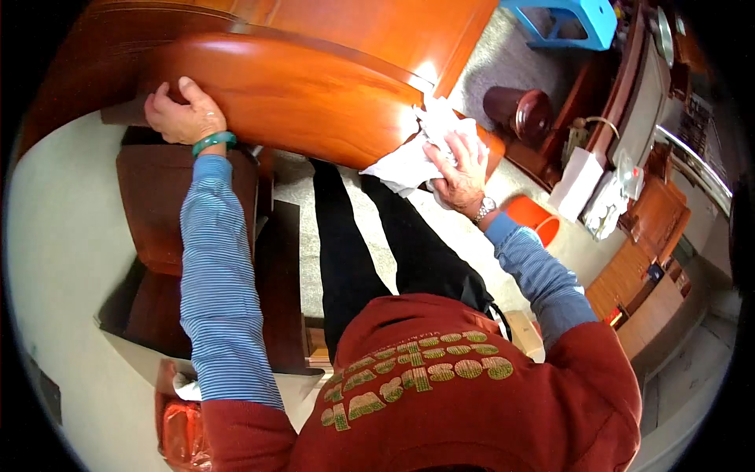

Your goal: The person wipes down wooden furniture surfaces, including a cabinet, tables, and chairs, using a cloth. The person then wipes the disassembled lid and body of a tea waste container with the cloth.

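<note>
My right hand (461, 174) presses a crumpled white cloth (407, 162) onto the right end of a polished reddish-brown wooden rail (283, 94). The rail is broad and rounded, and part of the cloth hangs over its near edge. My left hand (187, 112) is at the rail's left part, its thumb and fingers apart and holding nothing. Whether its fingertips touch the wood cannot be made out. A green bangle (213, 142) circles the left wrist, and a metal watch (485, 207) the right. Behind the rail lies a flat wooden panel (365, 26) of the same colour.
Under my left arm stands dark brown wooden furniture (186, 206). An orange-red bin (534, 218) sits on the floor near my right forearm. Beyond it are a dark round-topped wooden stool (522, 112) and a blue plastic stool (566, 23). A cabinet (625, 118) with plastic bags lines the right.
</note>
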Tool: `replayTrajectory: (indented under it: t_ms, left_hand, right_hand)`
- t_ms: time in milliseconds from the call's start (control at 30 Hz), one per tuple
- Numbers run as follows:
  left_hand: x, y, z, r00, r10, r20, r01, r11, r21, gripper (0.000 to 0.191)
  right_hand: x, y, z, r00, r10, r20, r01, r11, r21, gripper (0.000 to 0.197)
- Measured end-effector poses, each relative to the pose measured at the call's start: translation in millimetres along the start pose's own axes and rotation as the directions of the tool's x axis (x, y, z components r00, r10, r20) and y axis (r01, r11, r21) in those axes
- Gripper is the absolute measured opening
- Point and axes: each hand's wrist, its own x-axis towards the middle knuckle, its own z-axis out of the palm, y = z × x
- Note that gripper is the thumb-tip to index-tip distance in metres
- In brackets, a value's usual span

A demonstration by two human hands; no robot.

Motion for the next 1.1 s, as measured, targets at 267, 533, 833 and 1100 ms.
replayTrajectory:
  t_ms: [267,533,833,1100]
  left_hand:
    - [4,7,-2,0.995,0.05,-0.083,-0.054,0.997,-0.047,0.032]
    - [4,11,-12,0.998,-0.046,-0.047,0.046,0.999,-0.012,0.033]
    - [2,16,-15,0.983,-0.181,0.003,0.179,0.97,-0.166,0.036]
    - [0,-7,-39,0.946,-0.309,0.094,0.298,0.724,-0.623,0.039]
  right_hand:
    - [188,-85,7,0.949,-0.046,-0.312,0.093,0.986,0.138,0.053]
    - [222,-140,1,0.941,-0.243,-0.237,0.275,0.955,0.109,0.049]
    - [198,-148,3,0.938,-0.325,-0.119,0.323,0.946,-0.039,0.061]
    - [276,-206,9,0.898,-0.431,-0.086,0.426,0.902,-0.074,0.06]
